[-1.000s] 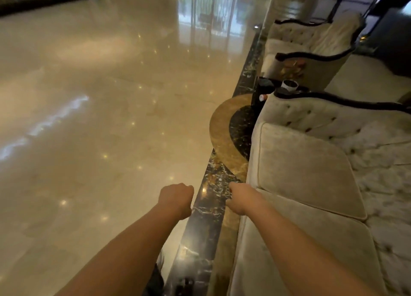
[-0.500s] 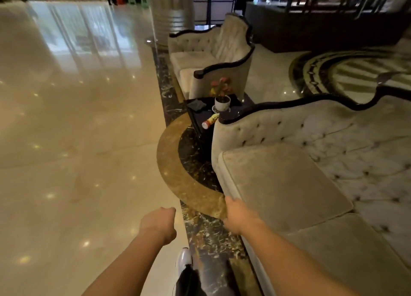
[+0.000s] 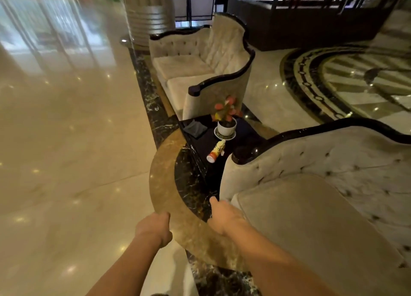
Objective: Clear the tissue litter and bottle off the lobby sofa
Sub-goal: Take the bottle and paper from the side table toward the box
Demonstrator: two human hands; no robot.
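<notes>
A small white and orange bottle (image 3: 216, 151) lies on its side on a dark side table (image 3: 244, 131) between two beige tufted sofas. The near sofa (image 3: 311, 217) fills the right of the head view; its seat cushion shows no litter. My left hand (image 3: 154, 229) is a closed fist over the floor, holding nothing. My right hand (image 3: 224, 216) hangs beside the near sofa's front corner with fingers curled loosely and thumb out, empty. Both hands are well short of the bottle. No tissue is visible.
A potted plant with red leaves (image 3: 226, 122) in a white pot and a dark folded cloth (image 3: 195, 127) share the side table. A second sofa (image 3: 200, 68) stands beyond, then a round pillar (image 3: 149, 17). Polished marble floor (image 3: 66, 128) spreads left.
The view has swung right and moved forward along the sofa, bringing the side table, bottle and far sofa into fuller view. Both hands keep roughly the same pose.
</notes>
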